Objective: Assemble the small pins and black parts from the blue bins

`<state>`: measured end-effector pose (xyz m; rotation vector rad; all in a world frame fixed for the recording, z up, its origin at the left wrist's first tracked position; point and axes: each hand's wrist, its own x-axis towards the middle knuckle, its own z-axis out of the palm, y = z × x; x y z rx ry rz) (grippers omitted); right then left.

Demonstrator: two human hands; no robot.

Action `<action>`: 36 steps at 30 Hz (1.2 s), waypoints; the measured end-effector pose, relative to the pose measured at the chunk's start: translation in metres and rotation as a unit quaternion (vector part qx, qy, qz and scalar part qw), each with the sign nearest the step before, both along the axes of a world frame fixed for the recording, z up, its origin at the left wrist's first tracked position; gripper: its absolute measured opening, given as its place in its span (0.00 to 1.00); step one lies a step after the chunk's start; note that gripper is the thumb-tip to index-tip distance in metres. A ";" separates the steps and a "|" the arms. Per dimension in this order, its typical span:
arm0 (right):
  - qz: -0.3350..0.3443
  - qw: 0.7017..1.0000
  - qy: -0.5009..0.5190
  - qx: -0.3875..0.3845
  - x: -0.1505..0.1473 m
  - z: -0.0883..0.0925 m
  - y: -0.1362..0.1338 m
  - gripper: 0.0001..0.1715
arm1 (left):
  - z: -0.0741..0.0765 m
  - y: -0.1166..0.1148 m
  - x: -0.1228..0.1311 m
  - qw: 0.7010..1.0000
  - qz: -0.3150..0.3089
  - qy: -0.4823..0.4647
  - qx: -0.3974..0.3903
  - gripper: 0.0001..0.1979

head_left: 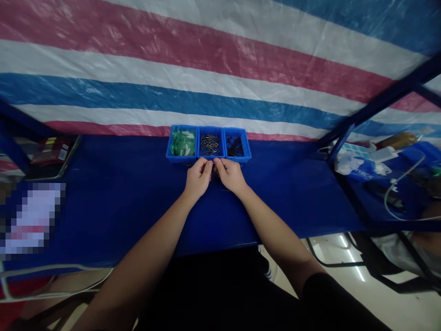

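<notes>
My left hand (199, 176) and my right hand (230, 174) meet just in front of three blue bins, thumbs and fingers pinched close together. Something thin and small shows between the fingertips, too small to name. Green plastic and pale pieces fill the left bin (168, 151). In the middle bin (211, 129) lie several thin metal pins. Dark small parts sit in the right bin (245, 143). On the table by my right hand is a thin dark sliver (225, 190).
The blue table (131, 202) runs across under a striped tarp (220, 69). At far left lie a dark red box (51, 151) and a blurred-out sheet (34, 216). Beyond a blue frame post (339, 147) on the right are bags, a cable (387, 197) and part of another person.
</notes>
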<state>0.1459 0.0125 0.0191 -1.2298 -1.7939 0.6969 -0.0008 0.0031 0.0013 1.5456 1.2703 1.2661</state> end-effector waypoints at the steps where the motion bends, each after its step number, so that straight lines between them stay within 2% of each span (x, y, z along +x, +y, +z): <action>1: 0.000 1.000 0.000 0.008 0.000 0.000 0.000 0.24 | 0.001 -0.001 0.000 1.000 0.004 0.012 0.003 0.20; 5: 0.028 0.998 0.014 0.062 -0.001 0.000 0.000 0.13 | 0.005 -0.002 -0.001 0.998 0.034 0.050 0.018 0.25; 9: 0.077 0.992 0.011 0.097 -0.003 -0.001 -0.001 0.09 | 0.006 0.000 -0.002 0.997 0.054 0.054 0.021 0.27; 12: 0.049 0.992 0.018 0.119 -0.003 -0.001 -0.001 0.08 | 0.002 0.001 -0.003 0.998 0.035 0.040 0.025 0.24; 14: 0.012 0.992 0.029 0.121 -0.003 -0.001 0.000 0.08 | -0.001 0.002 -0.003 0.999 0.014 0.021 0.027 0.19; 17: -0.018 0.994 0.063 0.085 -0.003 -0.002 0.001 0.09 | -0.005 0.002 -0.002 1.000 -0.015 -0.010 0.023 0.11; 22: -0.002 0.986 0.165 -0.034 -0.005 -0.009 0.005 0.14 | -0.005 0.000 0.001 0.999 -0.029 0.021 0.027 0.11; 25: 0.015 0.977 0.203 -0.063 -0.004 -0.011 0.007 0.15 | -0.003 0.000 0.001 0.999 -0.021 0.017 0.031 0.10; 31: 0.017 0.988 0.145 -0.052 -0.003 -0.005 0.002 0.17 | 0.002 -0.001 -0.001 0.999 0.019 0.021 0.033 0.14; 36: -0.013 0.990 0.115 -0.080 -0.004 0.000 -0.001 0.26 | 0.006 -0.002 -0.002 0.998 0.034 0.042 0.024 0.21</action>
